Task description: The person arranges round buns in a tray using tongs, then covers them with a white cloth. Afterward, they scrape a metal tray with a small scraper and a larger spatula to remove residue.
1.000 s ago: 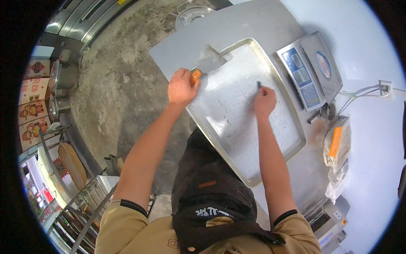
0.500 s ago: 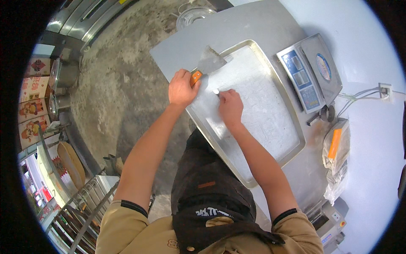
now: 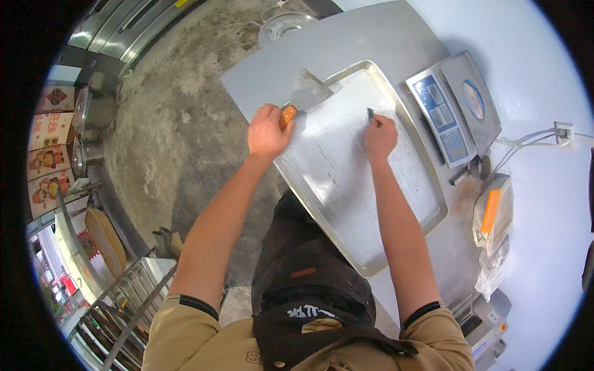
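Observation:
My left hand (image 3: 267,132) is wrapped round the orange handle of a flat metal scraper (image 3: 309,91) at the left rim of a shallow metal baking tray (image 3: 405,179). The scraper's wide blade points away from me over the tray's far left corner. Inside the tray, right of the middle, my right hand (image 3: 380,137) pinches a small flat dark piece (image 3: 370,114). Its kind cannot be made out, since the fingers cover most of it. Dark streaks mark the tray's surface left of this hand.
The tray rests on a grey metal table (image 3: 371,31). A digital scale (image 3: 455,108) stands to its right by the wall, with a plastic bag (image 3: 493,216) holding something orange nearer me. Cables run to a wall socket (image 3: 563,133). A wire rack (image 3: 124,303) is at lower left.
My right hand has moved right and slightly away from me across the tray with the small piece, uncovering dark streaks. My left hand and the scraper have hardly moved.

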`<state>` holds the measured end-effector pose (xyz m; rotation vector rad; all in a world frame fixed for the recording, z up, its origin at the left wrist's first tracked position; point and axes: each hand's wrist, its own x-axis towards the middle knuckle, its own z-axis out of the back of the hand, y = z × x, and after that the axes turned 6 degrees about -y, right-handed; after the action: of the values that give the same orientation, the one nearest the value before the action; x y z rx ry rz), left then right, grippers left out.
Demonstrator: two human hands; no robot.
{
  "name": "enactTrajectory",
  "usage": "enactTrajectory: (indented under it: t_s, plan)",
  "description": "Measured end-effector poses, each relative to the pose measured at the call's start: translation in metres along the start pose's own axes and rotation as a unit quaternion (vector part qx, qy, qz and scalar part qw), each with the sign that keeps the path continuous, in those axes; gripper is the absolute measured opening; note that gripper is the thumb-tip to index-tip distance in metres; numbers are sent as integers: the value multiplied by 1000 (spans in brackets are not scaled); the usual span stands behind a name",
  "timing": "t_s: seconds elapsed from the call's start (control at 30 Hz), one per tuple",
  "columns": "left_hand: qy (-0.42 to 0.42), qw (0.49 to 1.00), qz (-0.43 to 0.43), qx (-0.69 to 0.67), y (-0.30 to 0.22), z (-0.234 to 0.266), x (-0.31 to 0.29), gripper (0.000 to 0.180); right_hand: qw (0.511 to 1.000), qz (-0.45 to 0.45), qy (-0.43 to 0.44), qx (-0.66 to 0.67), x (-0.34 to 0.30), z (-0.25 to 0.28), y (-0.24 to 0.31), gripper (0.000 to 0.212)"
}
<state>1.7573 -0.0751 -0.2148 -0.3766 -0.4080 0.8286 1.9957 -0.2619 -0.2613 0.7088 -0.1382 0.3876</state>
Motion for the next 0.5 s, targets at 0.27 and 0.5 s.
enactTrajectory:
  t_s: [0.27, 0.5]
  plan:
    - [-14, 1000, 13, -12, -2, 1, -2, 33, 971, 169, 156, 62, -89, -13, 71, 8]
    - [-65, 994, 31, -76, 10, -5, -6, 35, 996, -2, 44, 81, -28, -2, 29, 8]
